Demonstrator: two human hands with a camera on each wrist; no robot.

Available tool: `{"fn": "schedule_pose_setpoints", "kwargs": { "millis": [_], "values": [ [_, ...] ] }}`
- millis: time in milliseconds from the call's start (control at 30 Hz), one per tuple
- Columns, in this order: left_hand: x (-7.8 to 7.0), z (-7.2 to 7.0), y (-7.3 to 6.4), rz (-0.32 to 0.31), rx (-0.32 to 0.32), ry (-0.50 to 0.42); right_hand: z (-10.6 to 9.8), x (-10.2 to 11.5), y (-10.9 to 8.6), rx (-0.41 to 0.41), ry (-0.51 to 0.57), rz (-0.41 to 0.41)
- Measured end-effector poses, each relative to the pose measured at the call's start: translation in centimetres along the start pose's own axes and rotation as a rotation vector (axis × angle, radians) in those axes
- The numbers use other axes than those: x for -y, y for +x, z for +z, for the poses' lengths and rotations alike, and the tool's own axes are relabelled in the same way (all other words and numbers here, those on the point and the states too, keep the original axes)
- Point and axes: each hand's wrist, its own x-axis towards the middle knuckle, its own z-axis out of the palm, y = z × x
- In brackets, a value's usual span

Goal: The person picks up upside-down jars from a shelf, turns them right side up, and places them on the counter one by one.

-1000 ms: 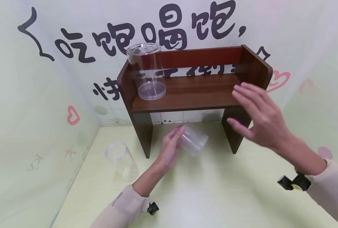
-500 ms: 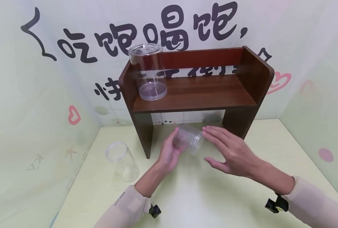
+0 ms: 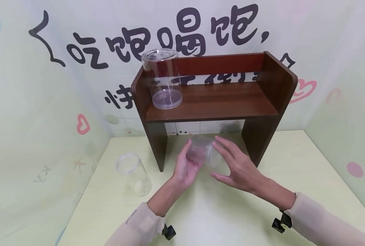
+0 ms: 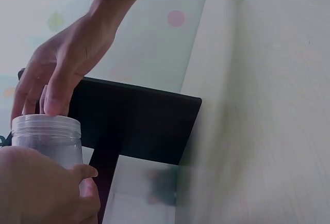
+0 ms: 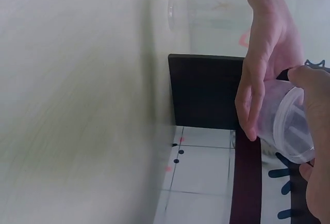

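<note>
My left hand point(image 3: 186, 171) grips a small clear plastic jar point(image 3: 197, 150) by its side, tilted, in front of the shelf's lower opening. Its ribbed screw lid point(image 4: 46, 125) faces my right hand point(image 3: 239, 167). That hand's fingers reach the upper edge of the lid, and its thumb stands apart below. In the right wrist view the jar's round lid end point(image 5: 296, 126) lies between the right thumb and fingers. Part of the jar is hidden behind the left hand.
A dark brown wooden shelf point(image 3: 213, 102) stands on the pale table point(image 3: 90, 212). On its left end sits a large clear lidded canister point(image 3: 167, 80). Another clear jar point(image 3: 136, 176) stands on the table at left. A printed cloth wall point(image 3: 40, 102) surrounds the table.
My right hand has come down and left from beside the shelf's right panel to the jar's lid. The left hand has turned the jar's lid end towards it. The view has shifted slightly.
</note>
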Motion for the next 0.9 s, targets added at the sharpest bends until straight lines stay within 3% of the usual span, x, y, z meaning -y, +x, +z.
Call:
{"fn": "schedule_pose_setpoints", "kwargs": {
  "millis": [267, 567, 667, 900],
  "values": [
    [0.0, -0.2, -0.5, -0.067, 0.030, 0.011, 0.8, -0.4, 0.0, -0.039, 0.047, 0.022],
    [-0.5, -1.3, -0.7, -0.137, 0.135, 0.159, 0.5, -0.6, -0.1, -0.013, 0.085, 0.039],
    [-0.8, -1.7, -0.9, -0.125, 0.161, 0.261, 0.2, -0.5, 0.0, -0.002, 0.089, 0.039],
    [-2.6, -1.6, -1.5, -0.013, 0.095, 0.439, -0.9, -0.6, 0.1, 0.028, 0.074, 0.053]
  ]
}}
